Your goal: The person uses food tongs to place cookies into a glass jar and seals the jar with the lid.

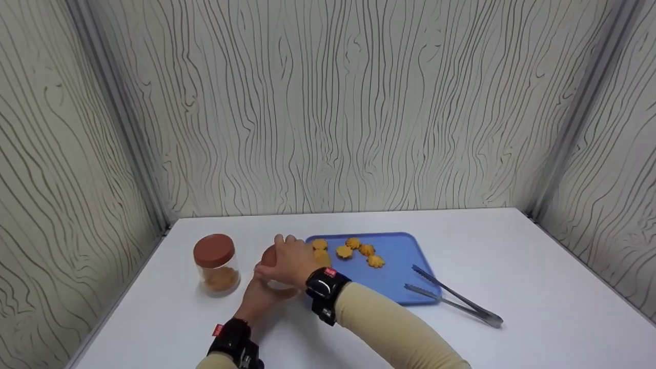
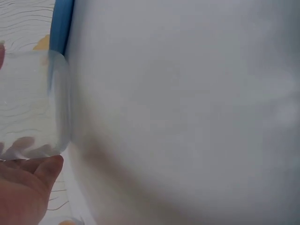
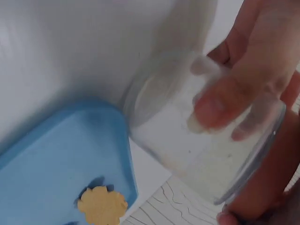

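Observation:
A clear jar [image 1: 279, 283] stands on the white table just left of the blue tray [image 1: 400, 277]. It is mostly hidden behind my two hands. My left hand [image 1: 264, 294] grips the jar's body from the near side. Its fingers [image 3: 243, 70] show through the glass [image 3: 187, 140], and one fingertip [image 2: 44, 168] lies against the jar wall [image 2: 33, 103]. My right hand [image 1: 288, 260] is curled over the jar's brown lid [image 1: 267, 255], which also shows as a brown edge [image 3: 276, 164] in the right wrist view. This jar looks empty.
A second jar [image 1: 216, 264] with a brown lid and cookies inside stands further left. Several flower-shaped cookies [image 1: 353, 250] lie on the tray's far part, one cookie [image 3: 102, 205] near its corner. Metal tongs [image 1: 453, 300] rest across the tray's right edge.

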Available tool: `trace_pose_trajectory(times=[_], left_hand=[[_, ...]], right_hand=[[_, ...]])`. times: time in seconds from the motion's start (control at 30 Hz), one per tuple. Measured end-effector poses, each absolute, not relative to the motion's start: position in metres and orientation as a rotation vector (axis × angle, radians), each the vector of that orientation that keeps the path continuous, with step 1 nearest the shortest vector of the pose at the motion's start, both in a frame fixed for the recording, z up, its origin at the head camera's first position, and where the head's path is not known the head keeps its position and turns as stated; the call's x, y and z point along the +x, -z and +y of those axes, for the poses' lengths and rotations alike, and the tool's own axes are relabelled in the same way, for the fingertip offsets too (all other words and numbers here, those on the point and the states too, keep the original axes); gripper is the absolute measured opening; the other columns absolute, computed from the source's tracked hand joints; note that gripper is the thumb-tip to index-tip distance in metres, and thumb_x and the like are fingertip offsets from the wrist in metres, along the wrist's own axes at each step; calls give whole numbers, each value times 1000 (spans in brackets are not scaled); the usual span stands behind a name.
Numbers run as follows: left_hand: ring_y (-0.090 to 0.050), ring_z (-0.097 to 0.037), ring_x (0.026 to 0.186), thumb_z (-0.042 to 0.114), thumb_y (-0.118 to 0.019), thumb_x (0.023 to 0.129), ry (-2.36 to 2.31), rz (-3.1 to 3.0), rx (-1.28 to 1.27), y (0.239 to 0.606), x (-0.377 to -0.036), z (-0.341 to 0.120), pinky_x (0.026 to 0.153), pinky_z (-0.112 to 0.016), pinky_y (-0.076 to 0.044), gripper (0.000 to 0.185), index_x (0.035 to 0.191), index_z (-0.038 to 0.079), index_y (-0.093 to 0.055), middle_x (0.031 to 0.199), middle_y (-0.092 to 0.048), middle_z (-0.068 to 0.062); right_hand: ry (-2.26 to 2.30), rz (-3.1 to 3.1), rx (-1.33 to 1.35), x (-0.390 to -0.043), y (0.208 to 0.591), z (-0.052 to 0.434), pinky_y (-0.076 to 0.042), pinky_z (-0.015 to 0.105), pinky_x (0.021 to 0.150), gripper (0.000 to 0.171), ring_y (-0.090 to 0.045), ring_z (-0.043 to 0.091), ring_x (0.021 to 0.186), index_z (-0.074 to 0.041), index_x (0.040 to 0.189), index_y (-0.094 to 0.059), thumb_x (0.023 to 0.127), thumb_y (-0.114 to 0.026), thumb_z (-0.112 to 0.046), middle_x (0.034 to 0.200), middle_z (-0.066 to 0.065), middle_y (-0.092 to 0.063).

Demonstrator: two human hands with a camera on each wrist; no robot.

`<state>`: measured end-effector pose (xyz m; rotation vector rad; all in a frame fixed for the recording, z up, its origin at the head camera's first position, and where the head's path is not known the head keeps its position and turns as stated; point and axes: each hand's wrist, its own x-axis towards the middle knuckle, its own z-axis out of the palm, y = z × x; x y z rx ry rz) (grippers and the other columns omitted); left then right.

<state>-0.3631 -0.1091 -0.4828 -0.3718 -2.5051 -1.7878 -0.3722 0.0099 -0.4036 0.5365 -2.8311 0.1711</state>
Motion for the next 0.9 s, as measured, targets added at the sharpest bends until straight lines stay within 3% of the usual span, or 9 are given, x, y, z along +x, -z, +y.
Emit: trace_pose_trajectory(times=[0.1,0.2,0.43,0.6,0.67,0.77,0.9], left_hand=[[-35,-36,136,22,-86,72,1795,-2520,-361,479,-361,-108,110,-55,-27,104,150,-2,-22,151,-33,-23],[-38,-36,134,24,-87,71,1762,-2556,-354,473,-363,-108,110,-54,-30,109,150,-2,-17,150,-34,-22],[-40,-36,132,22,-85,75,1688,-2620,-491,467,-369,-112,108,-55,-33,105,149,-1,-13,150,-34,-20],[-33,-39,135,17,-84,75,1768,-2561,-533,474,-368,-114,109,-60,-27,104,152,0,-16,153,-29,-21],[-28,-40,138,18,-85,74,1803,-2554,-493,476,-366,-114,110,-62,-23,105,152,-2,-17,155,-24,-22],[-25,-39,140,23,-86,72,1788,-2580,-432,477,-364,-114,111,-61,-20,112,153,-1,-12,157,-19,-21],[-28,-37,140,25,-88,70,1762,-2605,-404,475,-363,-115,111,-59,-21,117,154,1,-10,156,-23,-20]], right_hand=[[-203,-2898,620,-373,398,16,-51,37,70,79,-59,25,89,-11,135,-52,82,-57,-69,103,11,-59],[-189,-2928,725,-374,388,21,-48,31,64,68,-55,21,84,-17,132,-55,83,-60,-64,101,8,-57],[-108,-2984,1008,-378,370,28,-47,28,67,59,-48,17,97,-36,138,-52,82,-70,-47,117,4,-52],[-110,-2984,1083,-381,374,19,-44,29,70,40,-46,16,92,-33,123,-60,86,-65,-50,105,-2,-51],[-122,-2984,996,-381,378,15,-45,31,74,46,-47,16,93,-31,124,-59,87,-62,-58,105,-3,-53],[-11,-2979,792,-378,383,9,-47,36,80,70,-51,19,96,-27,133,-55,82,-55,-73,111,1,-57],[100,-3012,646,-374,381,6,-48,37,75,78,-54,22,92,-23,137,-53,79,-57,-75,107,6,-58]])
